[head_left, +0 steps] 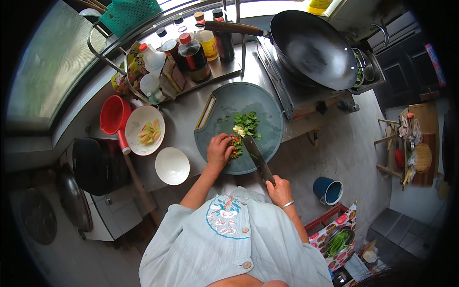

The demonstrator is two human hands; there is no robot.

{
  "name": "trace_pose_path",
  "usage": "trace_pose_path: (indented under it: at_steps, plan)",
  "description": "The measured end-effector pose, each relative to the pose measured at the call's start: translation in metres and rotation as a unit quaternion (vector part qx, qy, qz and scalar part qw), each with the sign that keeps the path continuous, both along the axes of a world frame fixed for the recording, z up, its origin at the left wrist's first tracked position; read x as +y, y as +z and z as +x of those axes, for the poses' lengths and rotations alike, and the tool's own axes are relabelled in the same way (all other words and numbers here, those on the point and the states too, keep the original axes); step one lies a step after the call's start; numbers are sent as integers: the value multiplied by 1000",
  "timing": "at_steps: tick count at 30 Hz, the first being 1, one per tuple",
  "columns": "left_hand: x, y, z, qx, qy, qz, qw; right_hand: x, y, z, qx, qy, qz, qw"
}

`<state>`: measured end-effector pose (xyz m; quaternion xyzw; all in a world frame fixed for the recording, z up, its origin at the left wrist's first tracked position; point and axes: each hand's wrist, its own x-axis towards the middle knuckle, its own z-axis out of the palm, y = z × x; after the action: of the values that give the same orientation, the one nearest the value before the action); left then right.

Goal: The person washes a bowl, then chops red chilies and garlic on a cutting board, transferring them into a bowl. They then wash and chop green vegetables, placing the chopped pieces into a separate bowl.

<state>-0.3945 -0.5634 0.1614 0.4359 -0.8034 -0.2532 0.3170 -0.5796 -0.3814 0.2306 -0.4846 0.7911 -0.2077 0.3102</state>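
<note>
A round grey-green cutting board point(270, 107) lies on the counter in front of me. On it is a pile of chopped green herbs point(247, 123) with pale garlic pieces point(238, 130) at its lower left edge. Nearer to me is a heap of chopped red and green peppers point(235, 147). My left hand point(220, 150) has its fingers bent and closed together against the left side of these peppers. My right hand point(279, 190) grips the handle of a kitchen knife point(258, 159). The dark blade slants up and left, its tip beside the peppers and just below the herbs.
Left of the board are a white bowl point(172, 166), a plate of sliced pale pieces point(136, 147) and a red ladle point(114, 115). Several sauce bottles point(192, 52) stand on a rack behind. A wok point(313, 50) sits on the stove at the right. A blue bucket point(329, 190) stands on the floor.
</note>
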Motion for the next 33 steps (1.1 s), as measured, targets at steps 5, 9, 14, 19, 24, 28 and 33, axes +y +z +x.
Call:
trace_pose_path:
  at_steps: [5,9,14,19,24,28,33]
  plan:
    - [11,-4,4,6,-19,-18,1000,-11,2,2,51,30,-58,997]
    - [16,3,1,-6,-20,-65,998,-40,6,4,122,86,-91,985]
    - [24,-7,-9,-40,-4,-109,993,-86,-1,9,201,191,-110,954]
    - [24,-14,-13,-52,10,-84,995,-111,-11,11,214,243,-83,943]
    - [22,-25,-12,-40,6,-64,997,-127,-9,8,205,266,-50,941]
    - [22,-25,-11,-33,13,-38,999,-139,-1,12,179,273,26,945]
    - [21,-26,-11,-25,15,-41,999,-153,-3,12,133,267,83,951]
